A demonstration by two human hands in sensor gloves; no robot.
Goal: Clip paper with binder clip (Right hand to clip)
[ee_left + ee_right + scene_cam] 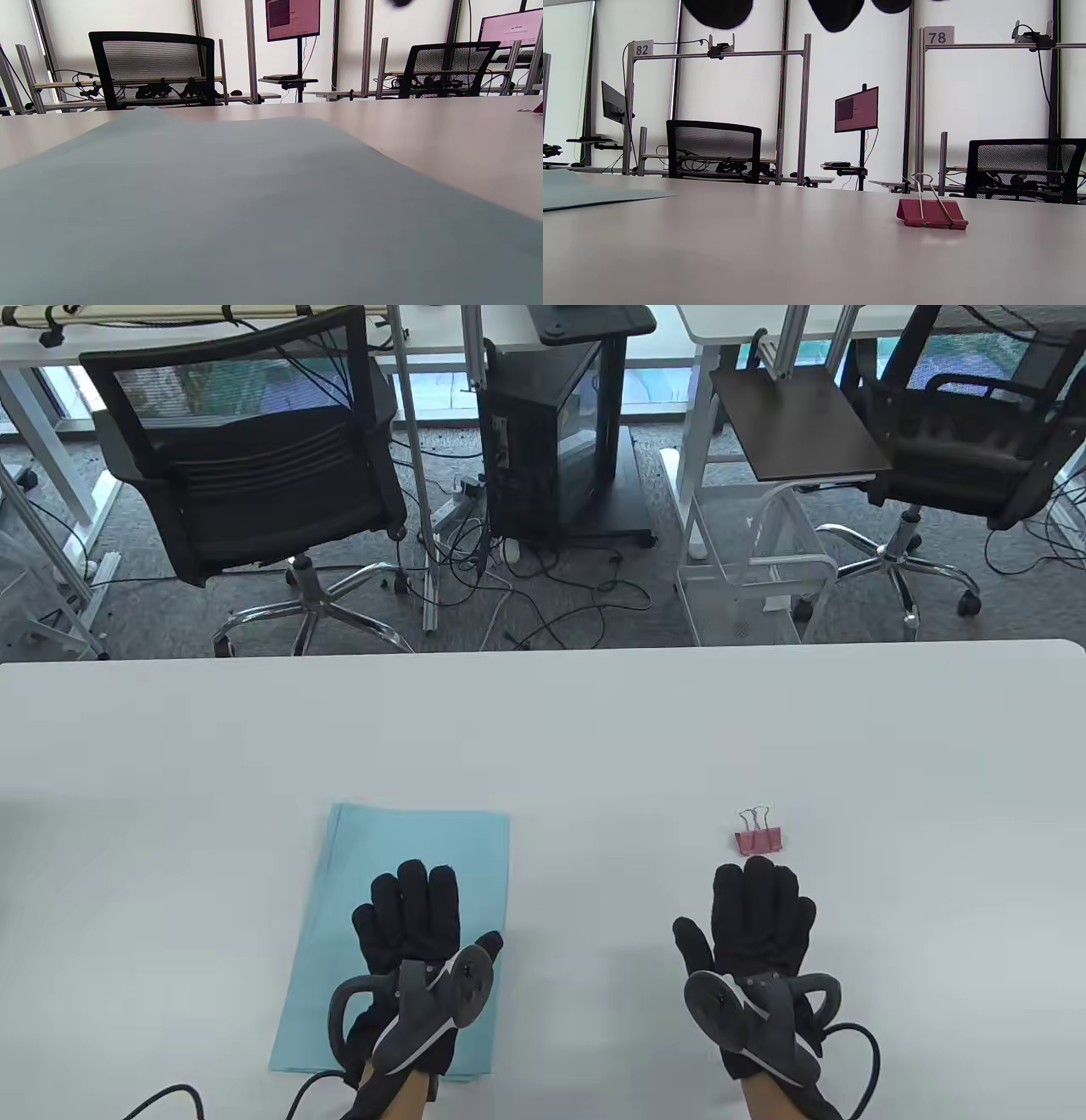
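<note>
A stack of light blue paper lies flat on the white table, left of centre; it fills the left wrist view. My left hand rests flat on the paper, fingers extended. A pink binder clip with silver handles lies on the table to the right; it also shows in the right wrist view. My right hand lies flat on the table just in front of the clip, fingers extended, not touching it. Both hands hold nothing.
Beyond the table's far edge stand two black office chairs, a computer tower on a cart and a white wire basket. Glove cables trail off the near edge.
</note>
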